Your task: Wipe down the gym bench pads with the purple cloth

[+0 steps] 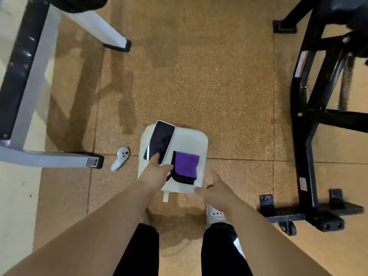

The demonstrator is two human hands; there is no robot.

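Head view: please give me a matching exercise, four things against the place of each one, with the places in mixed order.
Things:
1. purple cloth
2. phone
3. white controller
4. black frame

Places:
a. on the floor, left of the white case
b. at the right edge of the view
c. on the case, near right part
d. on the case, far left part

Pairs: 1-c, 2-d, 3-a, 4-b

**What I am wearing**

My left forearm (111,212) and right forearm (258,226) are bare. A dark ring (210,186) sits on a finger of my right hand (215,189). Black trousers (221,253) cover both legs. My right foot wears a white shoe (216,215) marked with small dark dots.
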